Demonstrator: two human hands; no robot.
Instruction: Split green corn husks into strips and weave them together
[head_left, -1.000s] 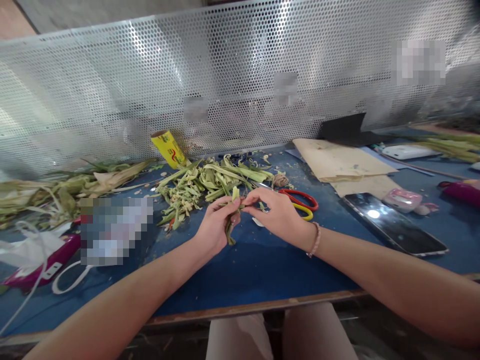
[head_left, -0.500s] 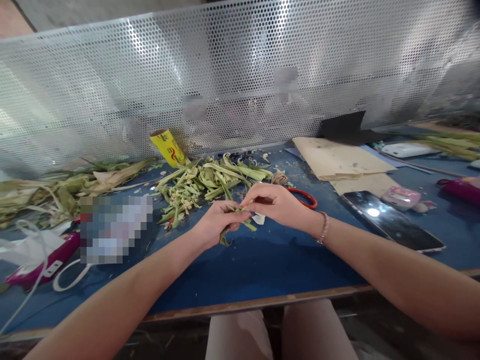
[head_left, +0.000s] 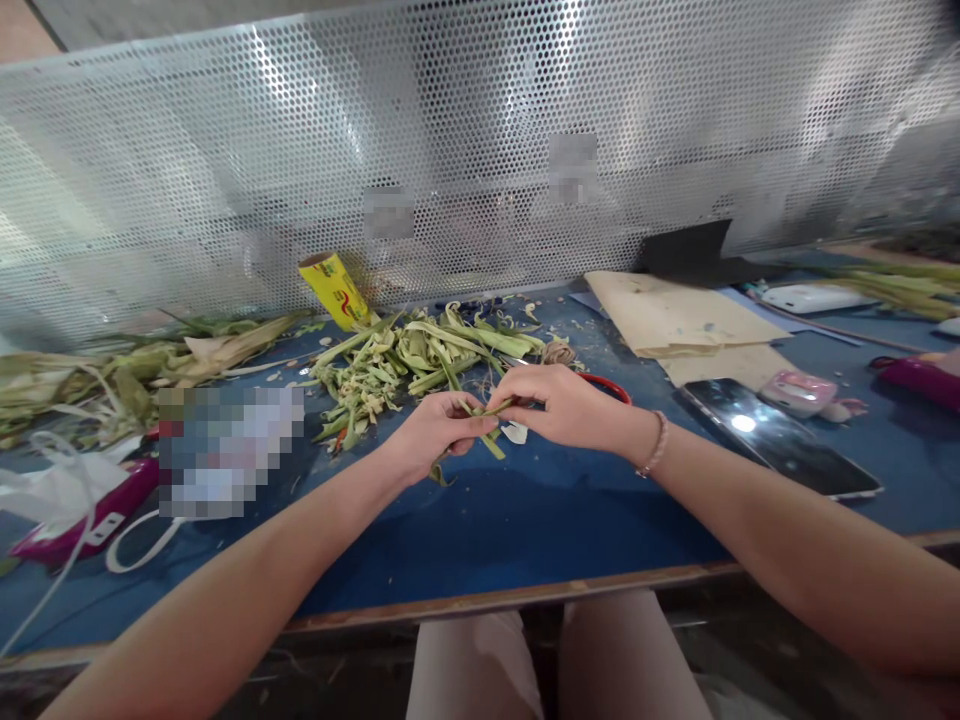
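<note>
perforated metal (head_left: 480, 110) is lining the tabletop's (head_left: 525, 540) far edge; your left hand (head_left: 435, 430) and right hand (head_left: 559, 402) fingers are pinching a leaf strip (head_left: 493, 409), likely light, tearable, best held mid-length.

Right hand (head_left: 574, 405) — shifted rightward; leaf strip (head_left: 493, 409) more exposed

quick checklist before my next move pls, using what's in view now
1. Left hand gripping the leaf strip: ok
2. Right hand pinching it too: ok
3. Scissors fully in view: not ok, the right hand hides part
4. Leaf pile just beyond the hands: ok
5. Tube upright: not ok, it tilts
6. Right forearm off the phone: cannot tell, they look close
</note>
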